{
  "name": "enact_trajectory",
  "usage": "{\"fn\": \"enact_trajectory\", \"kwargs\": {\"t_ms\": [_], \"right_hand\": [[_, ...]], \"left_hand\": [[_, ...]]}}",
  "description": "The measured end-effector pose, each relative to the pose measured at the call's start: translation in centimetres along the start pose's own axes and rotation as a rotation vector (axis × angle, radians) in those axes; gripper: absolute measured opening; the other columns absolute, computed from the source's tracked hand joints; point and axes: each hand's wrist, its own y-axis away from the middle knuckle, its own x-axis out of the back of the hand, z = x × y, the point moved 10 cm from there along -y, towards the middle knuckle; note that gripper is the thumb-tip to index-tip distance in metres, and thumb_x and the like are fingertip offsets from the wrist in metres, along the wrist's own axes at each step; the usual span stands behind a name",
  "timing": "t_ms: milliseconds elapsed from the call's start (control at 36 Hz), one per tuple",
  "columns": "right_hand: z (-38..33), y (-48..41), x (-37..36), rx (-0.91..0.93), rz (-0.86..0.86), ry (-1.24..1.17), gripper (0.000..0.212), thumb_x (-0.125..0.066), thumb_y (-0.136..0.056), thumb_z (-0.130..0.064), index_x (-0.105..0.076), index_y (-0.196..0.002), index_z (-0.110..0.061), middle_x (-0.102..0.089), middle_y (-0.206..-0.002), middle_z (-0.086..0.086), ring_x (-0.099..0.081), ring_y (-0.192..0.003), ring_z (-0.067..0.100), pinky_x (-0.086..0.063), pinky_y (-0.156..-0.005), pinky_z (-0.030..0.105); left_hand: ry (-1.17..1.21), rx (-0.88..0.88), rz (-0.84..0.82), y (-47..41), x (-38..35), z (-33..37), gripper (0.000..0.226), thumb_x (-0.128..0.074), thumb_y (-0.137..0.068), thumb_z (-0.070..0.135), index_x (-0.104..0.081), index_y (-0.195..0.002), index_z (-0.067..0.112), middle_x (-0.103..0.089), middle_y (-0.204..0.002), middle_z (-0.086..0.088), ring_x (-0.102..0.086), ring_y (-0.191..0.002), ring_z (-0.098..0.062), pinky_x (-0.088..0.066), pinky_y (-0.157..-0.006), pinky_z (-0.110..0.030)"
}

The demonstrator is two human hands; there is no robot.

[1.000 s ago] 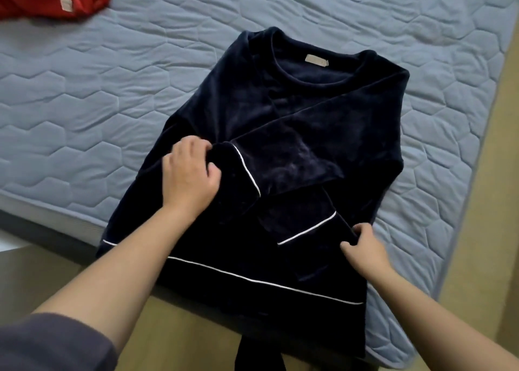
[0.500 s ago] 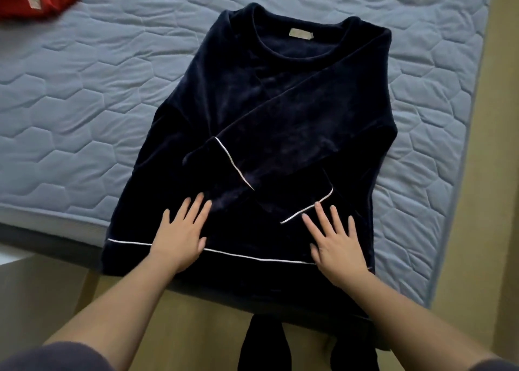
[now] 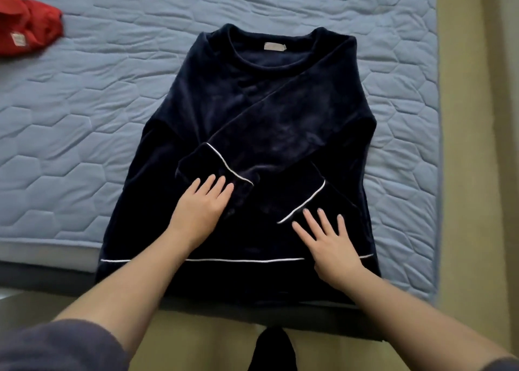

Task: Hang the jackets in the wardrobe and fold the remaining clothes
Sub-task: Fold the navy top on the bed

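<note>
A dark navy velvet top (image 3: 261, 112) with white piping lies flat on the blue quilted mattress (image 3: 84, 112), neck away from me, hem hanging over the near edge. Both sleeves are folded across its front, cuffs crossing near the middle. My left hand (image 3: 200, 209) rests flat on the fabric just below the left cuff, fingers apart. My right hand (image 3: 328, 241) lies flat with spread fingers below the right cuff, near the hem piping. Neither hand grips anything.
A crumpled red garment (image 3: 28, 33) with a small white label sits at the far left of the mattress. The mattress edge runs along the near side; tan floor (image 3: 477, 174) lies to the right and below. A dark foot (image 3: 272, 348) shows beneath.
My left hand let go of the sleeve cuff it held a second ago. Both hands opened, laid flat on the lower front, and slid slightly up toward the cuffs.
</note>
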Motion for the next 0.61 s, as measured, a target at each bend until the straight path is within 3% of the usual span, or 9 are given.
{"fn": "enact_trajectory", "kwargs": {"t_ms": [56, 111, 194, 250, 389, 500, 611], "right_hand": [[-0.2, 0.7, 0.0, -0.030, 0.008, -0.023, 0.096, -0.053, -0.087, -0.017, 0.018, -0.149, -0.030, 0.024, -0.157, 0.007, 0.019, -0.145, 0.035, 0.007, -0.112, 0.059], [-0.4, 1.7, 0.0, -0.060, 0.015, -0.067, 0.094, -0.053, -0.087, -0.018, 0.017, -0.149, -0.030, 0.023, -0.158, 0.006, 0.019, -0.145, 0.033, 0.006, -0.114, 0.057], [-0.9, 3.6, -0.2, -0.082, -0.026, -0.161, 0.091, -0.053, -0.088, -0.019, 0.012, -0.150, -0.031, 0.022, -0.158, 0.003, 0.019, -0.145, 0.028, -0.001, -0.116, 0.053], [-0.9, 5.0, 0.1, -0.109, -0.033, -0.219, 0.090, -0.053, -0.087, -0.020, 0.009, -0.151, -0.033, 0.020, -0.159, 0.001, 0.016, -0.146, 0.026, -0.005, -0.117, 0.051], [-0.3, 9.9, 0.1, -0.219, -0.077, -0.379, 0.081, -0.052, -0.089, -0.022, -0.002, -0.152, -0.034, 0.009, -0.161, -0.002, 0.003, -0.148, 0.024, -0.017, -0.116, 0.047], [0.6, 14.1, -1.3, -0.358, -0.198, -0.482, 0.075, -0.051, -0.091, -0.026, -0.008, -0.152, -0.030, 0.000, -0.161, -0.001, -0.007, -0.148, 0.026, -0.028, -0.113, 0.045], [0.6, 16.2, -1.7, -0.416, -0.251, -0.510, 0.071, -0.051, -0.090, -0.027, -0.015, -0.151, -0.026, -0.009, -0.160, 0.003, -0.016, -0.145, 0.025, -0.031, -0.112, 0.042]], "left_hand": [[-0.009, -0.054, 0.091, 2.4, 0.8, 0.3, 0.065, -0.074, -0.061, -0.011, -0.062, -0.123, 0.003, -0.062, -0.123, -0.020, -0.061, -0.112, -0.038, -0.050, -0.092, -0.051], [-0.022, -0.077, 0.052, 4.8, 0.1, 0.2, 0.071, -0.073, -0.066, -0.006, -0.055, -0.133, 0.006, -0.053, -0.134, -0.022, -0.052, -0.123, -0.040, -0.044, -0.098, -0.054], [-0.110, -0.084, -0.283, 6.6, -4.2, 0.0, 0.074, -0.045, -0.093, 0.013, -0.001, -0.153, 0.020, 0.005, -0.160, -0.013, 0.001, -0.147, -0.032, -0.013, -0.116, -0.051], [-0.017, 0.023, -0.389, 7.2, -5.0, -0.2, 0.074, -0.038, -0.096, 0.022, 0.011, -0.151, 0.024, 0.018, -0.158, -0.008, 0.013, -0.147, -0.027, -0.008, -0.117, -0.048], [0.249, 0.315, -0.345, 10.3, -3.5, 1.0, 0.080, -0.045, -0.090, 0.026, 0.003, -0.153, 0.021, 0.011, -0.160, -0.009, 0.003, -0.148, -0.026, -0.019, -0.116, -0.044], [0.306, 0.394, -0.504, 16.0, -4.3, 2.1, 0.074, -0.043, -0.093, 0.028, 0.000, -0.153, 0.021, 0.009, -0.160, -0.006, 0.004, -0.148, -0.024, -0.017, -0.117, -0.044], [0.352, 0.467, -0.506, 18.4, -3.3, 0.6, 0.067, -0.045, -0.093, 0.030, -0.013, -0.151, 0.021, -0.002, -0.160, -0.004, -0.004, -0.147, -0.022, -0.025, -0.114, -0.043]]}}
